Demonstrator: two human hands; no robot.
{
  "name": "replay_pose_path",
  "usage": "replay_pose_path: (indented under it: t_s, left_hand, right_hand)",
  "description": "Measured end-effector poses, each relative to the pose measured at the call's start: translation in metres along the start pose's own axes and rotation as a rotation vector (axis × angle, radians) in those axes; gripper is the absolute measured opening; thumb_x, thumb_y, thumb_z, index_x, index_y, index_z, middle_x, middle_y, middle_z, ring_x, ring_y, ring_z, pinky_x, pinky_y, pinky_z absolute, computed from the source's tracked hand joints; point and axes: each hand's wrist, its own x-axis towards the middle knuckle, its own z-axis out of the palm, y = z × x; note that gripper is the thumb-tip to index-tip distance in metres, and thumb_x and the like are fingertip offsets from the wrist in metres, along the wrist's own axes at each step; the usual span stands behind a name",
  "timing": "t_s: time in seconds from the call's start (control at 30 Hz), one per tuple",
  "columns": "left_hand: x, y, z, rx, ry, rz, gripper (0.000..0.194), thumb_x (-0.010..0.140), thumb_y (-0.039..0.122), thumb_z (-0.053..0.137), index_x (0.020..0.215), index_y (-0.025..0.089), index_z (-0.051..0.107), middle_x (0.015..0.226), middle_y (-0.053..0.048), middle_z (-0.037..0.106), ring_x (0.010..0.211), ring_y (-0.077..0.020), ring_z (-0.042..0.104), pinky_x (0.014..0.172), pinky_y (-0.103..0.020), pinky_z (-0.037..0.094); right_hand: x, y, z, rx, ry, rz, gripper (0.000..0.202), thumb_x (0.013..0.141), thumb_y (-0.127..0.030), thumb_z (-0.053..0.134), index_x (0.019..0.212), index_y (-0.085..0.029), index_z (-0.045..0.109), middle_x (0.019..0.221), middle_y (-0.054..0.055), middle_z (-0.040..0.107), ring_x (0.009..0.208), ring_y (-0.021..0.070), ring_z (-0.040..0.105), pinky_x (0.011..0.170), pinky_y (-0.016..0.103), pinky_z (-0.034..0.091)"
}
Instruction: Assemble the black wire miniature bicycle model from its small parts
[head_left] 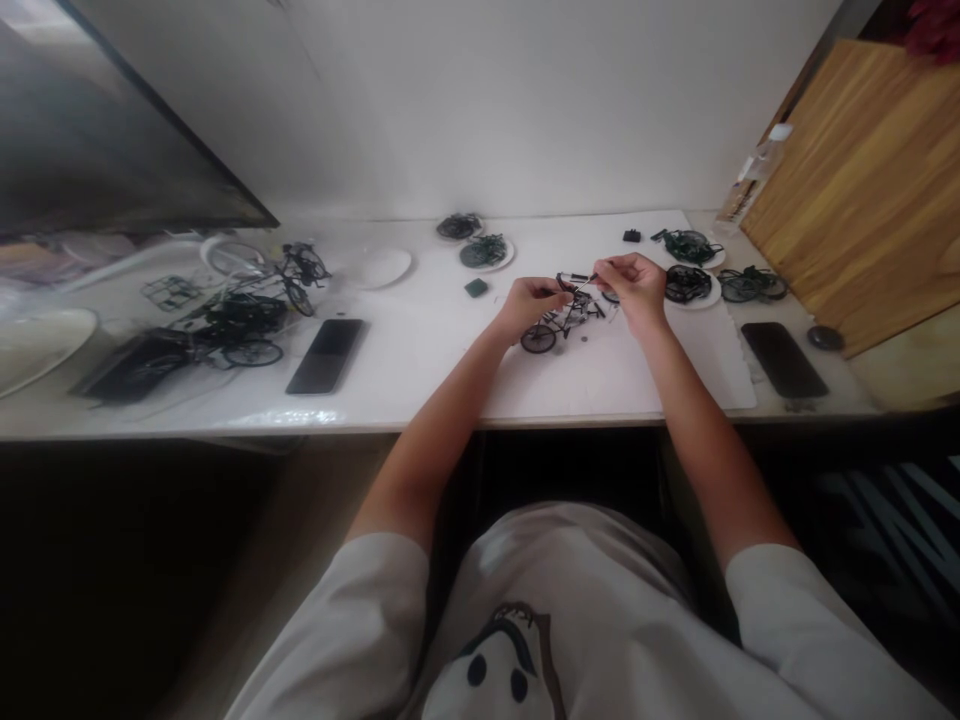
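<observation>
A small dark model bicycle stands on the white sheet, its wheel toward the lower left. My left hand is closed at the bicycle's upper part, thumb and fingers pinched together. To the right, my right hand pinches a thin screwdriver-like tool, whose tip points down-left toward my left fingertips. Just behind the hands is a short dark rod-shaped part. One tiny dark piece lies on the sheet beside the bicycle.
Plates of dark parts stand at the back and right. Two phones flank the work area. Assembled model bicycles crowd the left. A bottle leans near the wooden board.
</observation>
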Motion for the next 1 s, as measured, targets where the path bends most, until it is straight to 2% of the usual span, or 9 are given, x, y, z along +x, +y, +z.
replay_pose_path:
  t_s: [0.17,0.37,0.57,0.73,1.0]
  left_hand:
    - [0.001,0.000,0.001,0.009,0.004,0.009,0.034,0.074,0.046,0.095,0.083,0.016,0.082,0.096,-0.009,0.080,0.077,-0.0123,0.064,0.074,-0.028,0.051]
    - [0.004,-0.004,0.000,-0.007,0.022,0.021,0.032,0.076,0.045,0.095,0.082,0.017,0.081,0.089,-0.007,0.078,0.074,-0.0110,0.063,0.072,-0.027,0.049]
    - [0.003,0.001,0.002,-0.042,0.009,0.008,0.034,0.073,0.046,0.097,0.080,0.017,0.081,0.106,-0.010,0.081,0.079,-0.0119,0.065,0.075,-0.029,0.051]
    - [0.000,0.005,0.003,-0.039,0.001,0.003,0.031,0.075,0.043,0.095,0.079,0.016,0.081,0.104,-0.011,0.081,0.081,-0.0130,0.066,0.077,-0.030,0.050]
    - [-0.001,0.007,0.004,-0.007,-0.005,0.020,0.034,0.075,0.046,0.095,0.079,0.016,0.081,0.098,-0.009,0.081,0.080,-0.0138,0.065,0.076,-0.031,0.050]
  right_hand:
    - [-0.001,0.000,0.001,-0.008,0.001,-0.012,0.060,0.065,-0.072,0.097,0.094,-0.025,0.073,0.082,0.000,0.079,0.072,0.0153,0.078,0.069,0.025,0.067]
    - [-0.003,-0.001,0.003,0.014,-0.015,0.012,0.061,0.067,-0.069,0.097,0.104,-0.025,0.078,0.093,0.004,0.082,0.083,0.0179,0.081,0.076,0.029,0.069]
    - [-0.004,-0.004,0.003,0.003,-0.012,0.043,0.053,0.071,-0.062,0.098,0.099,-0.023,0.077,0.095,0.006,0.083,0.088,0.0195,0.082,0.077,0.029,0.069]
    - [-0.003,-0.004,0.000,0.001,-0.044,0.040,0.048,0.072,-0.058,0.099,0.095,-0.023,0.076,0.092,0.006,0.083,0.084,0.0190,0.082,0.075,0.028,0.069]
    - [-0.002,-0.001,0.000,0.038,-0.030,0.042,0.055,0.062,-0.063,0.103,0.087,-0.024,0.074,0.087,0.003,0.082,0.077,0.0169,0.080,0.075,0.029,0.070]
